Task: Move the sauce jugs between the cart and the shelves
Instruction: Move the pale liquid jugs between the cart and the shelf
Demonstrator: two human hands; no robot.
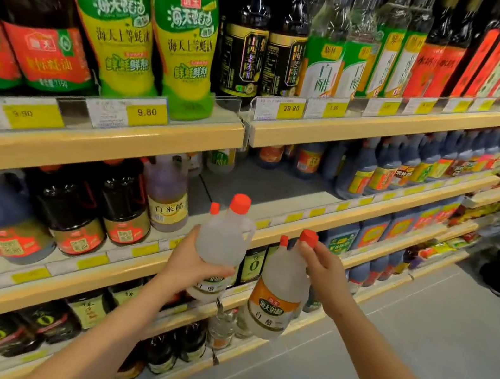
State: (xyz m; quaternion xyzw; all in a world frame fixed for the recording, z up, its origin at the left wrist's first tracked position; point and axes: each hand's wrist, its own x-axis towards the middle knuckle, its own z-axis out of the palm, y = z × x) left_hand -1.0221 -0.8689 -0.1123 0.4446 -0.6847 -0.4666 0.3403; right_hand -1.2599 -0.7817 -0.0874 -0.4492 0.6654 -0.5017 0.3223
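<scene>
Stocked wooden shelves (318,136); grey floor (419,319)

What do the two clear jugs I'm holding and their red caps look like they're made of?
Left jug and right jug: probably translucent, slightly cloudy plastic, given the moulded handle loop and soft sheen. Red caps: opaque, smooth plastic by the look. Glass can't be fully ruled out.

Bright, even store light — wide-angle bending and blur toward the edges.

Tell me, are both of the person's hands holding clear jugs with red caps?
Yes, the left hand grips one red-capped clear jug by its body, and the right hand holds another by its neck.
</scene>
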